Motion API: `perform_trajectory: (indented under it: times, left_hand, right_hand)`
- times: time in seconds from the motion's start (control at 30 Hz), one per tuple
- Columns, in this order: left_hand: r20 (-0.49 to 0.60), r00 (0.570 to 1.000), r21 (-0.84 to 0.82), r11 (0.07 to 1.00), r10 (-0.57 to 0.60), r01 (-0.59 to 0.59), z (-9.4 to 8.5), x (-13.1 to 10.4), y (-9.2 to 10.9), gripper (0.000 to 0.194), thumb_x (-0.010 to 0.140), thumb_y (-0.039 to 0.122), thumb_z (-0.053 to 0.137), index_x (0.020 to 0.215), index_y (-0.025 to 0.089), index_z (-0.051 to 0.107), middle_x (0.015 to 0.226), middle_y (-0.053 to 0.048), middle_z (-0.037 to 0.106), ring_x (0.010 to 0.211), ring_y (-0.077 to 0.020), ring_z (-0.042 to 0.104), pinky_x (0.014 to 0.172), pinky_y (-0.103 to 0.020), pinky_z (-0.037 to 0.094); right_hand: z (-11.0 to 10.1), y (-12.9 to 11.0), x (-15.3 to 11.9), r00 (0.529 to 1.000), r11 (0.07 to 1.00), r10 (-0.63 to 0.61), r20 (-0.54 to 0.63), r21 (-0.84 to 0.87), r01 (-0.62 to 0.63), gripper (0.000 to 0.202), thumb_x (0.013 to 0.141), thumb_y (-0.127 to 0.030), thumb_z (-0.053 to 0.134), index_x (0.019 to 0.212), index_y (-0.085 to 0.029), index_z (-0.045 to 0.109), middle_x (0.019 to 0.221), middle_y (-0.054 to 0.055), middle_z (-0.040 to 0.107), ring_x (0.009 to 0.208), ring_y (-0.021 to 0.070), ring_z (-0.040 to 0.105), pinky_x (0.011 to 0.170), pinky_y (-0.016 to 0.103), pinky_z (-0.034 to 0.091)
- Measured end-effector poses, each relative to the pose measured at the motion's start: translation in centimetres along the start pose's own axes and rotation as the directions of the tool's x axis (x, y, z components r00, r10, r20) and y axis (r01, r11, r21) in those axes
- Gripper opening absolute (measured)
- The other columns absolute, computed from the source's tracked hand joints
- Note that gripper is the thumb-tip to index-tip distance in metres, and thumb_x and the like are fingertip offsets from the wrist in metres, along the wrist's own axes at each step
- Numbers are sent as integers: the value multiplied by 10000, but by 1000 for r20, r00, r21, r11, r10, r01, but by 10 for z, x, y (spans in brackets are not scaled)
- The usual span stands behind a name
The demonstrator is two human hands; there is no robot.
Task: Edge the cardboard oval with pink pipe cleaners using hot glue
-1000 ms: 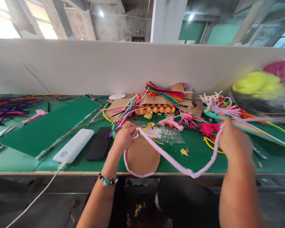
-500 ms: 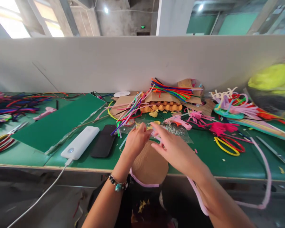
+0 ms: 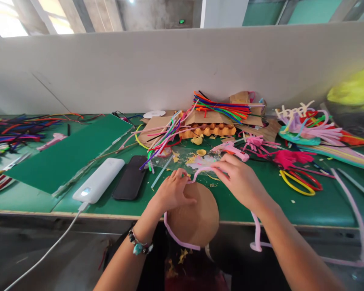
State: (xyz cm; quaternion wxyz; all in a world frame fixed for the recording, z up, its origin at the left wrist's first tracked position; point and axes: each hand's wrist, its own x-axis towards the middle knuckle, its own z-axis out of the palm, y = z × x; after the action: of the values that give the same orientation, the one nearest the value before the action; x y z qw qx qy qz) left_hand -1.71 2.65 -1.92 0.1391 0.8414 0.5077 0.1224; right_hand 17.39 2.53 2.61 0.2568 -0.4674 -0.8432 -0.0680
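The brown cardboard disc was round and plain-faced, with a slightly creased surface; it lay in front of the person at the near side of the green table, its lower part jutting out past the table's edge; a pink fuzzy strip bordered its left and near rim, one end stopping at the near side, while the right-hand rim showed bare cardboard; at the far rim the strip rose in a small arch toward the right, and past the right hand it hung below the table's edge, bent sharply, then looped back up onto the tabletop.

The left hand was partly open, its thumb spread over the disc's face and its fingers bent at the far left rim, touching the strip there; its fingertips were too bunched to tell whether they gripped it; the right hand was closed in a pinch, thumb and fingers holding the strip just beyond the disc's far right side.

Left of the left hand lay a black phone, and beside that a white power bank with a cable plugged in; a pink glue gun rested just beyond the right hand.
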Motion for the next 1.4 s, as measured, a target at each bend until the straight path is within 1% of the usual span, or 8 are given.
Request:
perform_trajectory:
  times: [0.27,0.47,0.53,0.7,0.97,1.03,1.2,1.4]
  left_hand:
    - [-32,988,-140,980,-150,144,-7,-3,9,302,681,289,635,918,173,488,865,-45,610,799,-212,599,684,-328,472]
    - [-225,934,-429,889,-278,161,-28,-9,22,164,683,218,589,817,191,500,732,20,611,665,-159,581,607,-261,429]
    - [-381,870,-468,877,-312,110,-29,-11,29,138,678,196,583,787,187,500,695,24,602,634,-145,574,591,-245,429]
    - [-770,606,-311,947,-201,-82,-20,-13,42,105,705,151,561,769,185,484,689,23,582,602,-106,559,555,-195,429]
    - [-875,482,-122,986,-53,-115,-16,-8,53,71,773,146,526,786,180,465,664,21,537,573,-92,527,524,-170,427]
    - [-867,497,-104,986,-25,-133,-14,-8,53,65,781,138,500,771,183,454,659,18,524,572,-98,515,519,-176,431]
    - [-779,621,-224,964,-90,-142,0,-15,46,118,742,98,525,750,184,444,660,30,493,570,-92,495,502,-164,436]
    - [-700,712,-268,944,-53,-192,3,-23,42,292,763,63,481,1021,169,568,746,1,527,644,-100,538,580,-185,470]
  right_hand:
    - [-25,5,-10,983,998,-31,-181,-65,19,171,859,-241,421,833,-221,589,787,38,597,645,145,584,546,266,439]
    - [-56,-10,-22,944,976,-155,-290,-193,101,93,828,-166,494,878,-177,571,775,21,577,587,99,564,479,223,388]
    - [-60,-15,-25,950,965,-164,-264,-245,98,120,835,-145,467,891,-169,571,786,24,575,579,101,558,479,231,384]
    - [-53,-26,-23,958,962,-158,-237,-255,96,271,835,-116,422,1092,-104,507,907,91,584,762,163,580,642,270,448]
    - [-34,-58,-18,814,908,-294,-501,-413,73,326,717,-191,641,1025,-193,537,874,50,626,735,154,572,929,442,276]
    - [-29,-60,-19,803,908,-294,-518,-414,66,281,736,-190,629,1007,-222,561,875,15,637,761,132,580,969,425,201]
    - [-15,-48,-22,817,932,-353,-456,-251,262,164,771,-96,569,934,-101,584,728,41,643,647,112,562,687,271,421]
    - [0,-42,-24,823,929,-370,-432,-189,318,123,796,-140,561,914,-106,558,604,0,616,548,90,540,558,228,423]
